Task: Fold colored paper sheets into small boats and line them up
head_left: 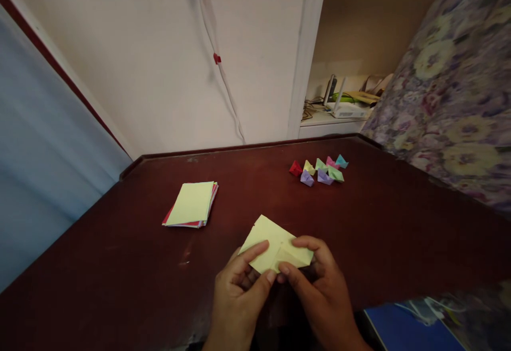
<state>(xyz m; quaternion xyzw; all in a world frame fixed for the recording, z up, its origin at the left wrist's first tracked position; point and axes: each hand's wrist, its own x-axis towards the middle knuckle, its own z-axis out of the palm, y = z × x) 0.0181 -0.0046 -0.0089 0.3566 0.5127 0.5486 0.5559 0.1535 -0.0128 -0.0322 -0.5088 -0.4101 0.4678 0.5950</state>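
A pale yellow sheet of paper (265, 234), partly folded, is held between both hands above the near part of the dark red table. My left hand (241, 287) grips its left and lower edge, with the thumb near the bottom corner and the index finger lying over the front. On the other side my right hand (319, 279) pinches the right corner, its thumb pressing a folded flap close to the left thumb. The fingers behind the paper are mostly hidden.
A stack of coloured paper (191, 203) lies left on the table (247, 180). Several small folded paper boats (324, 176) stand at the back right. A white router (347, 109) sits in the alcove, a floral curtain (447, 90) hangs right, and a blue flat item (407, 327) lies lower right.
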